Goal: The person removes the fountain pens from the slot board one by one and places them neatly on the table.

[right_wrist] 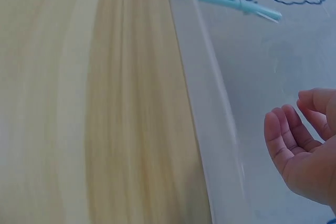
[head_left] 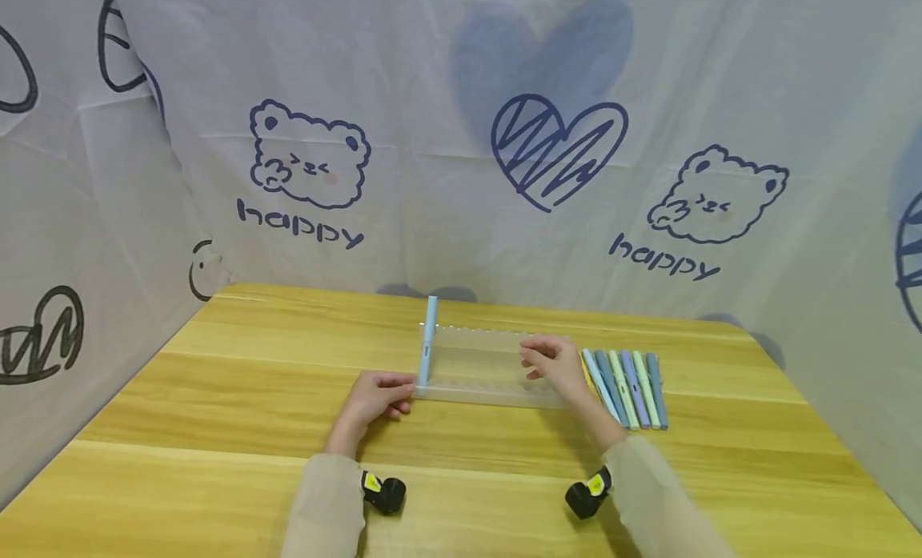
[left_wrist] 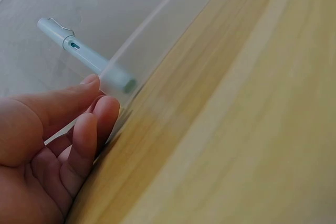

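A translucent pen stand (head_left: 490,395) with scalloped edges lies on the table. One light blue pen (head_left: 428,342) leans in its left end, its clip and small barrel window showing in the left wrist view. My left hand (head_left: 376,398) pinches the stand's front left corner between thumb and fingers, close to the pen's lower end. Over the right part of the stand is my right hand (head_left: 558,370), its fingers loosely bent with nothing between them. Right of that hand lies a row of several pens (head_left: 635,390) in blue, pale green and purple, partly hidden by the hand.
The wooden table (head_left: 216,462) runs back to a white cloth (head_left: 432,142) printed with bears and hearts. Another cloth wall (head_left: 72,206) stands along the left. A black camera (head_left: 389,495) sits at the left wrist, and another camera (head_left: 587,498) at the right.
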### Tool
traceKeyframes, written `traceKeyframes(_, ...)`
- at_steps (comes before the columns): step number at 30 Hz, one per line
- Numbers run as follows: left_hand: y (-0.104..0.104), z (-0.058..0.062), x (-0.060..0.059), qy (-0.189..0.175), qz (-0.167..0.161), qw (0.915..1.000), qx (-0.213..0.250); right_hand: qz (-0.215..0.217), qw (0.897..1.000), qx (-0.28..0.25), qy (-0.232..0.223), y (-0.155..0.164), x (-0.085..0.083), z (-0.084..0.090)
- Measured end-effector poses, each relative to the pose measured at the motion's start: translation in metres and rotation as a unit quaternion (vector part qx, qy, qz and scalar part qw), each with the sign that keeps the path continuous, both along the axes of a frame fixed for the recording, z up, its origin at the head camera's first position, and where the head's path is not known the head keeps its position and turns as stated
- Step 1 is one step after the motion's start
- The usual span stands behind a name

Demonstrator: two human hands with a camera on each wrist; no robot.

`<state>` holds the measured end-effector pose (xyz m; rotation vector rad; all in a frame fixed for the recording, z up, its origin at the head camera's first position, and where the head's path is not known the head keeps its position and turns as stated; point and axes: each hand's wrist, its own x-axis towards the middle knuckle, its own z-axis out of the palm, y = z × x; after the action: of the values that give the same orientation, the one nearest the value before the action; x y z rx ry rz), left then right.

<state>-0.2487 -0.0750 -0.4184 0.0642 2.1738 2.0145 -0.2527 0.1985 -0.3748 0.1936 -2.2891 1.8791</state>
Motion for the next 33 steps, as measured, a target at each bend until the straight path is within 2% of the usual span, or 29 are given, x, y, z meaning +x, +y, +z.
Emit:
traceKeyframes(5,0.0,0.0,0.0,0.0,-0.001,1.0,-0.001,0.022,1.0,-0.005,0.008,-0.017,-0.001,-0.001)
traceKeyframes(13,0.0,0.002,0.0,0.0,0.0,1.0,-0.003,0.041,0.999,-0.026,-0.017,-0.042,-0.006,-0.001)
traceKeyframes(22,0.0,0.001,0.0,0.004,0.0,1.0,0.004,0.088,0.996,-0.023,-0.009,-0.067,-0.012,-0.007)
traceKeyframes(33,0.0,0.002,0.001,0.005,0.004,1.0,0.0,0.116,0.993,-0.022,0.01,-0.092,-0.018,-0.012)
